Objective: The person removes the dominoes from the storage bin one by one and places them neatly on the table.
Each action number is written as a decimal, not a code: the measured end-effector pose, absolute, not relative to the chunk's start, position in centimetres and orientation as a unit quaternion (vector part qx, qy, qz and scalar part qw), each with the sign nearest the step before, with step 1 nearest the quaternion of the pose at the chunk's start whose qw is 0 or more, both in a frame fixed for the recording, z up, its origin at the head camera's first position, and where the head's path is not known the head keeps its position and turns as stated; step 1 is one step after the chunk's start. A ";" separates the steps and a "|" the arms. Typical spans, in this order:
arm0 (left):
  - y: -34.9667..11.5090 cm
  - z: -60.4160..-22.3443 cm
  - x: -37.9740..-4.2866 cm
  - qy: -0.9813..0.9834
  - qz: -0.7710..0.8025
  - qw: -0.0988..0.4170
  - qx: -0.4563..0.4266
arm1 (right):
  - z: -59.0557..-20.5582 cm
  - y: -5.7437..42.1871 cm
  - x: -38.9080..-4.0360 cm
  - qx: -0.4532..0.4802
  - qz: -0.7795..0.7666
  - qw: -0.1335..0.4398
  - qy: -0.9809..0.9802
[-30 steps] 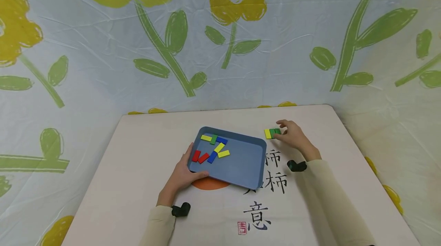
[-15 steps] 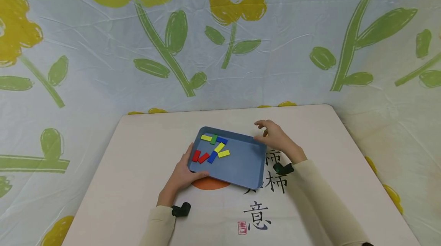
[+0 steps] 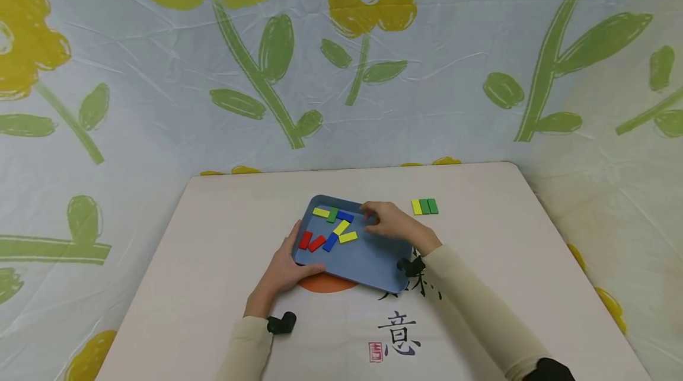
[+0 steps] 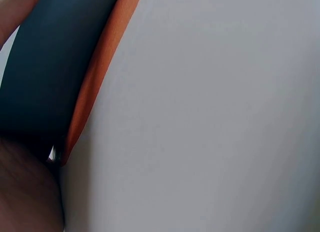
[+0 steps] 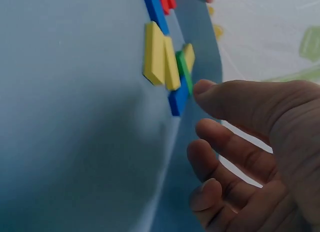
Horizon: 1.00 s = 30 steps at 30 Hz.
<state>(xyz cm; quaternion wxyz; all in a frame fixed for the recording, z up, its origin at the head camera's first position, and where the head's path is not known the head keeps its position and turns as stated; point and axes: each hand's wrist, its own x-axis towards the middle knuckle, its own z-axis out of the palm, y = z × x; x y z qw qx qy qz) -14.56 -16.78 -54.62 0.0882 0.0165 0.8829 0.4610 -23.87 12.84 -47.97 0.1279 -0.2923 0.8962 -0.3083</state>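
My left hand (image 3: 283, 268) holds a shallow blue-grey tray (image 3: 373, 262) by its near left corner, thumb along the front rim and fingers along the left side. Several flat rectangular blocks lie in the tray's left half: red blocks (image 3: 305, 240), blue blocks (image 3: 330, 242), yellow blocks (image 3: 348, 237) and a green block (image 3: 332, 215). Over the tray's far right part hovers my right hand (image 3: 393, 221), fingers loosely bent. Nothing shows between its thumb and fingertips in the right wrist view, where a blue block (image 5: 179, 99) lies close to the thumb.
Right of the tray, a yellow block (image 3: 416, 207) and two green blocks (image 3: 429, 206) stand side by side in a row on the table. Black brush characters (image 3: 399, 333) and an orange shape (image 3: 326, 284) mark the cloth. A flowered sheet (image 3: 427, 85) hangs behind.
My right hand has moved left from the row of yellow and green blocks, across the tray's rim, to near the blocks inside. The left hand and the tray stay put.
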 end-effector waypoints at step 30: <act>-16.8 -54.5 -14.4 0.885 0.457 0.091 0.016 | -50.1 10.9 -23.1 -0.274 -0.275 0.214 0.896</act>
